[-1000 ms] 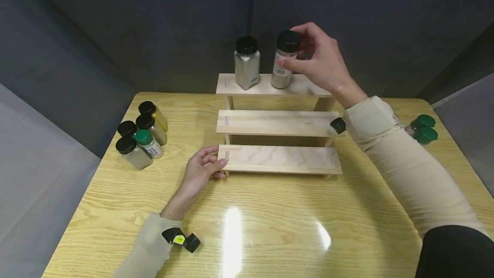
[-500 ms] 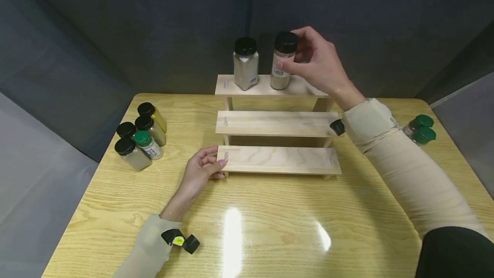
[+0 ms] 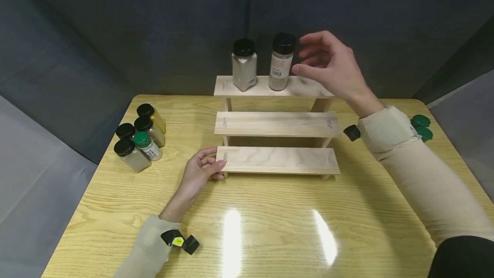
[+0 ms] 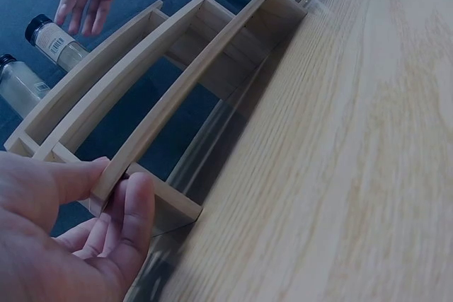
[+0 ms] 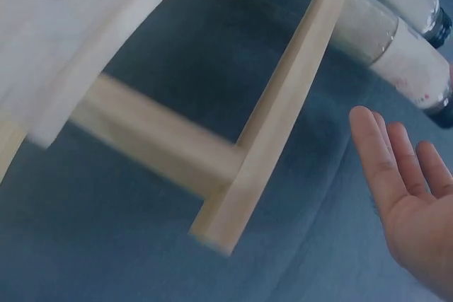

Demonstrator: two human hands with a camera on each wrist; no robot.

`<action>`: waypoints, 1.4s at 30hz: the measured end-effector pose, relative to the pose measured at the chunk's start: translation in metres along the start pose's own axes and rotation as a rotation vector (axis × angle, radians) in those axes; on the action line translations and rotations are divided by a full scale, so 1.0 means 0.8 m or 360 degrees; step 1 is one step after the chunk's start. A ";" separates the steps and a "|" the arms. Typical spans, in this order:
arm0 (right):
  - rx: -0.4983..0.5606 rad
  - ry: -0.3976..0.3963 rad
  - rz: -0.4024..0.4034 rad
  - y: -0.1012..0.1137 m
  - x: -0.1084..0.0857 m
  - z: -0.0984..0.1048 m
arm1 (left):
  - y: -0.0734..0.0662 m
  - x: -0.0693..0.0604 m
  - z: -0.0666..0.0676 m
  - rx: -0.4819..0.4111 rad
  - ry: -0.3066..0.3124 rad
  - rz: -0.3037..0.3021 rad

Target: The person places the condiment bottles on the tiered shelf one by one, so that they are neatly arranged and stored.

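A three-tier wooden shelf (image 3: 278,123) stands on the table. My left hand (image 3: 198,170) pinches the left end of its lowest board, thumb on top and fingers beneath, as the left wrist view also shows. On the top board a round spice jar (image 3: 281,65) with a black lid and pale label stands upright, right of a square spice jar (image 3: 244,70) with a black lid. Just right of the round jar, my right hand (image 3: 333,65) is apart from it, fingers spread and holding nothing. In the right wrist view that hand (image 5: 417,203) is beside the jars.
On the table's left stand several spice jars (image 3: 133,158), mostly black-lidded, and one green-lidded jar (image 3: 148,147). Two green-lidded jars (image 3: 422,128) are at the far right, partly behind the right sleeve. A dark curtain (image 3: 173,33) hangs behind the table.
My right hand has let go of the round spice jar and moved right, its fingers opening. The jar stays on the top board. The left hand keeps its hold on the lowest board.
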State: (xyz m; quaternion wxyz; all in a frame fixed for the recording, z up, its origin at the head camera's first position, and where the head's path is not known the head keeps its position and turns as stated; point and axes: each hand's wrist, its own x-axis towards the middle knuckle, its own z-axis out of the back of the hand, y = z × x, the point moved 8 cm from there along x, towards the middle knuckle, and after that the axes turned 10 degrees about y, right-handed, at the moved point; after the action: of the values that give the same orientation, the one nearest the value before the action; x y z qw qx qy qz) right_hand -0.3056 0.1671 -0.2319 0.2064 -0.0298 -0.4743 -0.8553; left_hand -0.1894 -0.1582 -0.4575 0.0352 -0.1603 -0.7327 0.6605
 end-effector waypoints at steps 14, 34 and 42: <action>0.0022 -0.0144 -0.0068 -0.021 -0.083 0.079 | -0.002 0.001 -0.001 -0.0015 0.0015 0.0002; -0.0279 -0.0464 -0.0389 -0.099 -0.206 0.183 | -0.003 -0.008 0.005 -0.0019 0.0017 0.0037; -0.0388 -0.0477 -0.0595 -0.155 -0.250 0.195 | 0.000 -0.005 0.002 0.0000 0.0025 0.0059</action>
State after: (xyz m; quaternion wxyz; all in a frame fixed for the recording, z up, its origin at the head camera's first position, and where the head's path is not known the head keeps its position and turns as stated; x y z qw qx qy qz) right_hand -0.1932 0.4186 -0.2948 -0.0329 -0.0927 -0.3903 -0.9154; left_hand -0.1857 -0.1610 -0.4569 0.0286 -0.1790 -0.7294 0.6597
